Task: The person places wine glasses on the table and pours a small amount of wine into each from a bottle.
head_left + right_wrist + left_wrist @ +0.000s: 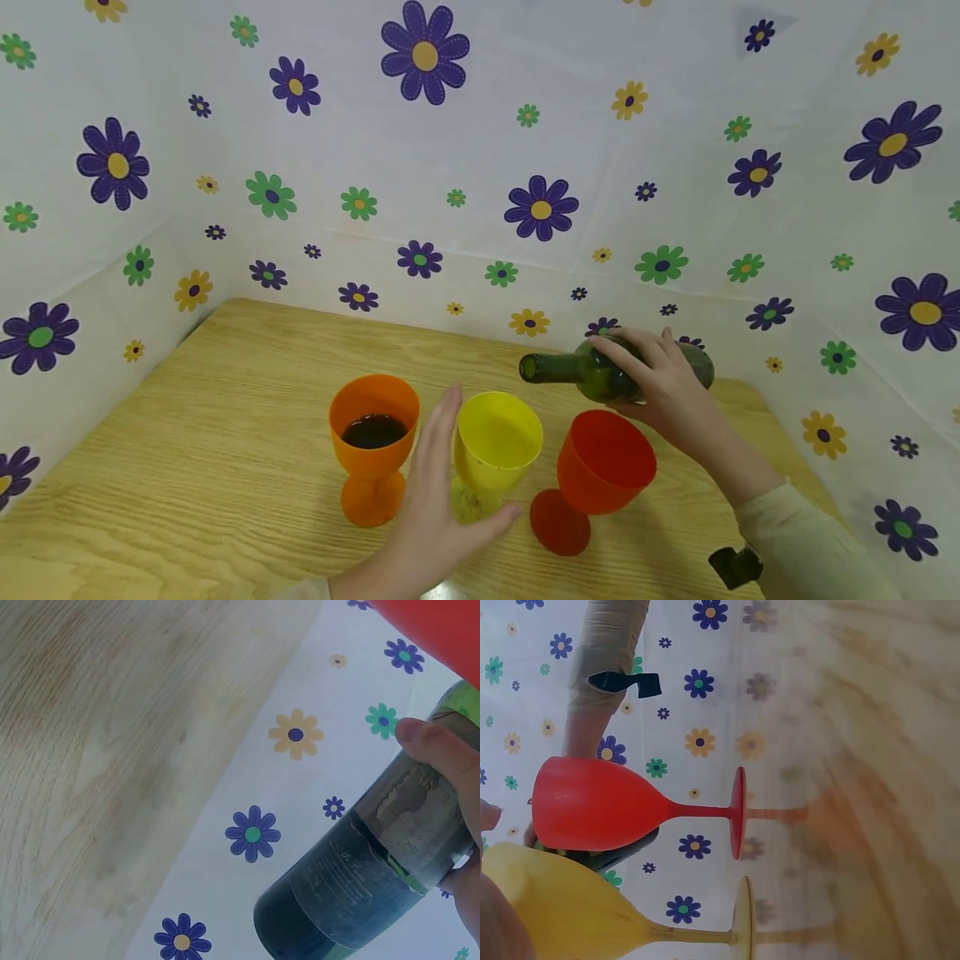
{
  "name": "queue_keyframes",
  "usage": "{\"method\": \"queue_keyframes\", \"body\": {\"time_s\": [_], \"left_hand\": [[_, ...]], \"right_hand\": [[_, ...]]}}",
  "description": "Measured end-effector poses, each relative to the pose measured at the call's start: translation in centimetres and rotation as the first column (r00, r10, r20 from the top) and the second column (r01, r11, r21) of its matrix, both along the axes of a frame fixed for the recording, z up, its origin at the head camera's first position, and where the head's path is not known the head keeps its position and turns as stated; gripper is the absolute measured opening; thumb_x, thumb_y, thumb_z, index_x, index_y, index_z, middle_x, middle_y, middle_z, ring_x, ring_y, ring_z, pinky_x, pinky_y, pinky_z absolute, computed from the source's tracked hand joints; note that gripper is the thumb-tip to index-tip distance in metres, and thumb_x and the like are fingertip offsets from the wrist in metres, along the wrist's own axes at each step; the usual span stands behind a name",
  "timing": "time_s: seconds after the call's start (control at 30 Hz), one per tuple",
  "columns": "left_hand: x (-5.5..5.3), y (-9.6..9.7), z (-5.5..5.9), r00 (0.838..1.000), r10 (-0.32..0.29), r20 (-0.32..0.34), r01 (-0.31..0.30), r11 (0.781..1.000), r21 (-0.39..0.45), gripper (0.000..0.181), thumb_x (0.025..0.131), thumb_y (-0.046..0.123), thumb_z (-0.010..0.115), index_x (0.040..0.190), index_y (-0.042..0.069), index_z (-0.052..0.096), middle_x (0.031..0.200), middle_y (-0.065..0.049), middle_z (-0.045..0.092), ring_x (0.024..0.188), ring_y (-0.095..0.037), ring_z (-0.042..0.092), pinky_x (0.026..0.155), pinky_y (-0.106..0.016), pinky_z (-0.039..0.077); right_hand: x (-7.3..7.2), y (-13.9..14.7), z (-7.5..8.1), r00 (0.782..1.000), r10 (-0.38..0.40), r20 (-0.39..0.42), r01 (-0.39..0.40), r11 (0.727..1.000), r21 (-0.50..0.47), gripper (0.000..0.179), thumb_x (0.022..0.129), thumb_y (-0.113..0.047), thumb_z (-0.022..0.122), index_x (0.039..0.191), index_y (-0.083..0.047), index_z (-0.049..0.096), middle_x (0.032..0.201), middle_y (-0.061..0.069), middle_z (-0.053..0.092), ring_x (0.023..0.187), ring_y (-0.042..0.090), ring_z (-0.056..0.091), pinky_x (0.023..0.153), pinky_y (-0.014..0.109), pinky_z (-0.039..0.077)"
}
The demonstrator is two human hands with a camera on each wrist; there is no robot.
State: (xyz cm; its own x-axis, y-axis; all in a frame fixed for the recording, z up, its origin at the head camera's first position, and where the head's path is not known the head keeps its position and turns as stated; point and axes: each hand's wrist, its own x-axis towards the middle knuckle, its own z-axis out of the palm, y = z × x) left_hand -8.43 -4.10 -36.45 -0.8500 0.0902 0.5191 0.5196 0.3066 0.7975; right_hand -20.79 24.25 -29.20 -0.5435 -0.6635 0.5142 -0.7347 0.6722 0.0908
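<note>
My right hand grips a green glass wine bottle, labelled in the right wrist view. The bottle lies nearly level in the air, its mouth turned left, behind the yellow and red goblets. With fingers extended and thumb spread, my left hand is at the left side of the yellow goblet, partly covering its stem and foot. The orange goblet, left of that hand, has dark liquid inside. On the right stands the red goblet, below the bottle in the head view.
A wood-grain table carries all three goblets. White cloth printed with flowers rises behind and along both sides of it. A dark strap piece sits on the right sleeve.
</note>
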Motion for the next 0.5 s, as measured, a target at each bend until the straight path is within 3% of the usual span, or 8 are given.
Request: {"method": "queue_keyframes", "body": {"time_s": [0.13, 0.3, 0.5], "left_hand": [[-0.7, 0.5, -0.1, 0.995, 0.033, 0.097, -0.036, 0.999, 0.029, 0.115, 0.070, 0.038, 0.085, 0.153, 0.033, 0.005, 0.156, 0.008, 0.010, 0.141, -0.022, 0.019, 0.103, -0.064, 0.024], [-1.4, 1.0, -0.3, 0.975, -0.009, 0.222, -0.019, 0.992, 0.125, 0.115, 0.066, 0.044, 0.086, 0.150, 0.039, 0.009, 0.153, 0.013, 0.019, 0.137, -0.016, 0.027, 0.107, -0.054, 0.026], [-2.0, 1.4, -0.9, 0.963, -0.049, 0.266, -0.004, 0.981, 0.195, 0.114, 0.066, 0.041, 0.087, 0.151, 0.032, 0.012, 0.151, 0.013, 0.025, 0.132, -0.015, 0.035, 0.108, -0.048, 0.028]], "right_hand": [[0.0, 0.2, 0.0, 0.999, 0.007, -0.039, -0.005, 0.999, 0.047, 0.107, 0.049, 0.000, 0.093, 0.141, -0.024, 0.044, 0.133, 0.018, 0.046, 0.122, 0.040, 0.041, 0.102, 0.070, 0.019], [0.0, 0.4, 0.1, 0.998, 0.021, -0.066, -0.016, 0.997, 0.075, 0.108, 0.048, 0.000, 0.093, 0.142, -0.024, 0.044, 0.134, 0.018, 0.046, 0.122, 0.040, 0.041, 0.102, 0.070, 0.018], [0.0, 0.5, 0.2, 0.992, 0.030, -0.121, -0.014, 0.992, 0.129, 0.108, 0.048, -0.003, 0.094, 0.141, -0.026, 0.045, 0.133, 0.018, 0.046, 0.121, 0.041, 0.041, 0.103, 0.069, 0.016]]}}
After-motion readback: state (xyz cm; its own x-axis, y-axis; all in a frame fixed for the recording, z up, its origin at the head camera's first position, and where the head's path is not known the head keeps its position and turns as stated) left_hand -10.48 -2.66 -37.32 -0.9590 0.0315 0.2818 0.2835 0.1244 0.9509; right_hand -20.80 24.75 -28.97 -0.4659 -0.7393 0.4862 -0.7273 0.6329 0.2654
